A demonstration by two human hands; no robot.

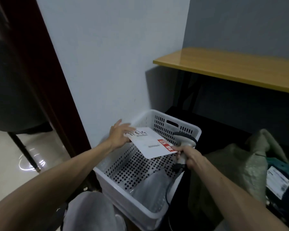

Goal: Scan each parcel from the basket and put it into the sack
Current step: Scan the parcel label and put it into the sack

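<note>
Envelope (148, 144) held over white basket (105, 179), barcode scanner (185, 138) at its R edge.
R hand (188, 157) wraps scanner handle, fingertip on envelope's red label; L hand (118, 135) at envelope's far end, blurred, grip can't tell. Sack (250, 165) just R of basket, teal parcel (280, 180) inside.

left hand (118, 135) holds a white envelope (150, 144) (red label) over the basket (105, 179); right hand (190, 157) grips the scanner (185, 138).

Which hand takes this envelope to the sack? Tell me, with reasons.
Left, probably. The left hand holds the envelope; the right hand grips the scanner, though the sack lies on its side.
</note>
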